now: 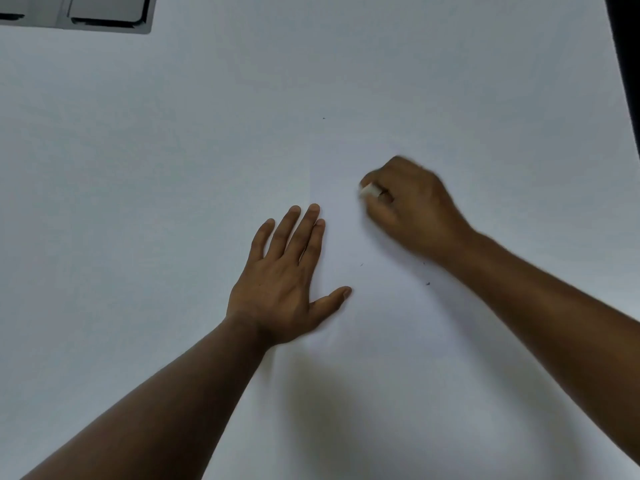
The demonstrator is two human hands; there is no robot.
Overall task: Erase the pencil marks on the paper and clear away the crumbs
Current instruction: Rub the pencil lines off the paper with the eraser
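Observation:
A white sheet of paper (374, 323) lies on the white table, its left edge faintly visible running down from about the fingertips of my left hand. My left hand (287, 275) presses flat on that edge, fingers straight and spread. My right hand (412, 206) is curled and blurred, pinching a small white eraser (369, 190) whose end touches the paper. A few tiny dark crumbs lie on the paper, one (428, 283) below my right wrist, one (362, 264) between the hands. No pencil marks are visible.
A grey metal plate with two recessed panels (104, 12) sits in the table at the top left. The table's right edge (623, 81) borders a dark area. Another dark speck (323, 118) lies farther back.

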